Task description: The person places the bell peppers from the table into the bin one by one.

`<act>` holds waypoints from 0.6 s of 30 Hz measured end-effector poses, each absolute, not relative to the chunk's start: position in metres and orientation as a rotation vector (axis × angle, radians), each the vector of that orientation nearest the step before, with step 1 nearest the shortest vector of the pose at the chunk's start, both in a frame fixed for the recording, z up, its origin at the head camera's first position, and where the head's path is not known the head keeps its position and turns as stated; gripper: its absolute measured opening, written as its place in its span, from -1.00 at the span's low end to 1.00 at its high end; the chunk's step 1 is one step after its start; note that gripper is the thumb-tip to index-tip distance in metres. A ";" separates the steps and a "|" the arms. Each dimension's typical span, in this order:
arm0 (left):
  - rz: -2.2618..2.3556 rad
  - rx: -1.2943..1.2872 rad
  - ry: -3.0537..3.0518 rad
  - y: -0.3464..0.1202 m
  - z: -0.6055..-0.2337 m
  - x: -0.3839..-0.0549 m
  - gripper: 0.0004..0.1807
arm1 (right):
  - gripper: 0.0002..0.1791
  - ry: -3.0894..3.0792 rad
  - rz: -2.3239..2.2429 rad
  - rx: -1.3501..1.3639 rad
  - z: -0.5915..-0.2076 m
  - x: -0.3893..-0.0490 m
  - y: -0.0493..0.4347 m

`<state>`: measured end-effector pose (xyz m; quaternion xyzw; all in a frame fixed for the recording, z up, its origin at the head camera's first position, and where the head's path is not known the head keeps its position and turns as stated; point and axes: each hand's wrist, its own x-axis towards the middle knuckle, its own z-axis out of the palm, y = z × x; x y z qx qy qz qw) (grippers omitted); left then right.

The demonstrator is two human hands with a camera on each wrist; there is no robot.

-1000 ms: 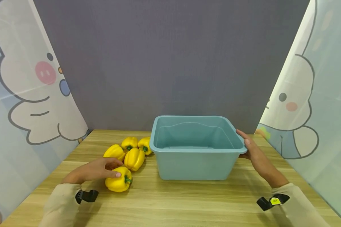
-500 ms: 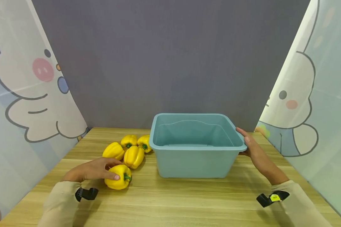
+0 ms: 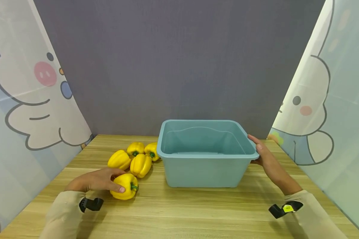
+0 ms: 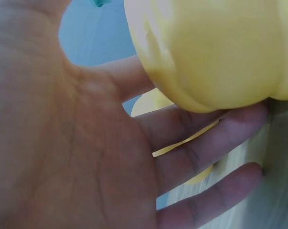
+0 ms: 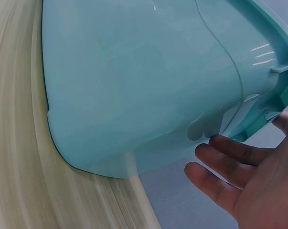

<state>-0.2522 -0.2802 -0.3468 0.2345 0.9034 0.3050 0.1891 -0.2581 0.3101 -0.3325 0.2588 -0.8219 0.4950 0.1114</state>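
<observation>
In the head view, my left hand [image 3: 97, 179] is at the nearest yellow bell pepper [image 3: 125, 186], thumb on its near side and fingers behind it. The left wrist view shows the fingers reaching round the underside of this bell pepper [image 4: 215, 52]; its green stem faces right in the head view. My right hand [image 3: 266, 159] holds the right end of a blue-green plastic tub [image 3: 206, 171] by its rim. From the right wrist, the fingertips [image 5: 206, 174] show below the rim, beside the tub's outer wall [image 5: 115, 86]. No contents show inside the tub.
Several more yellow bell peppers [image 3: 141, 165] lie behind the left hand, left of the tub. Everything stands on a wood-grain table [image 3: 179, 215]. A dark grey panel [image 3: 179, 66] closes off the back, and cartoon-printed curtains [image 3: 305, 83] flank both sides.
The left thumb has slid a little left across the bell pepper. The view shifted slightly; the tub, the other peppers and the right hand keep their places.
</observation>
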 end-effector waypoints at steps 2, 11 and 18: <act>0.857 0.663 2.541 -0.280 -0.347 -0.252 -0.25 | -0.39 -2.412 1.453 0.760 -0.333 -0.258 0.310; 0.879 0.656 2.551 -0.279 -0.347 -0.253 -0.23 | -0.40 -2.400 1.462 0.758 -0.335 -0.257 0.310; 0.935 0.653 2.522 -0.279 -0.349 -0.253 -0.21 | -0.39 -2.376 1.503 0.765 -0.338 -0.261 0.309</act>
